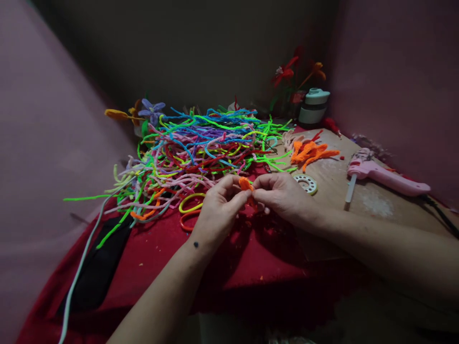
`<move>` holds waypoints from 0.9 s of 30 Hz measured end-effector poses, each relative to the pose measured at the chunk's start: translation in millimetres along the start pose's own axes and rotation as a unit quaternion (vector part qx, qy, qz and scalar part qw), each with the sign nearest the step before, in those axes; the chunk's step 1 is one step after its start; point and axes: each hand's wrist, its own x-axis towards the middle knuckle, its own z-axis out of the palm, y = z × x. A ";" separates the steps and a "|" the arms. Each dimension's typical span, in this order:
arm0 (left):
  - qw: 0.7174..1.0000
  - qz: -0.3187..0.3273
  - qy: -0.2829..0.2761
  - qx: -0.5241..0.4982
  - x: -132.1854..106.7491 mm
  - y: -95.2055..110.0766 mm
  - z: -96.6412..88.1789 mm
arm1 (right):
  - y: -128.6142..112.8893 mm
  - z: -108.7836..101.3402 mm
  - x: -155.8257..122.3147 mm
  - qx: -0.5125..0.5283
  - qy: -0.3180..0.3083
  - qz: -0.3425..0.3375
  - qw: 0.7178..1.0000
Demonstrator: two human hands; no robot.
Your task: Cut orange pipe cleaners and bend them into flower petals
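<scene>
An orange pipe cleaner [245, 184], bent into a small petal-like shape, is pinched between both hands above the red cloth. My left hand [224, 200] grips it from the left with thumb and fingers. From the right, my right hand [281, 196] closes thumb and fingertips on its lower part, which is mostly hidden. Scissors with yellow and red handles [190, 204] lie just left of my left hand, their blades out of sight. Behind the hands spreads a large heap of colourful pipe cleaners [201, 143].
Orange looped pieces [310, 153], a white ring with holes [305, 184] and a pink glue gun [387, 177] lie on a board [373, 205] at right. A lidded cup [314, 106] and flowers [285, 71] stand behind. A white cable [81, 272] crosses a black item [103, 267] at left.
</scene>
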 end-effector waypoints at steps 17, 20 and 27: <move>0.998 -0.055 0.009 0.012 2.5 -1.5 -2.3 | -4.2 1.1 0.6 -0.088 -0.003 -0.038 0.995; 0.999 -0.044 0.004 0.006 3.6 -1.4 -5.7 | -7.7 -0.9 2.3 0.010 -0.054 0.032 0.998; 0.998 -0.058 -0.036 -0.006 2.1 0.6 -15.0 | -6.0 -4.2 5.2 0.105 -0.049 0.035 0.993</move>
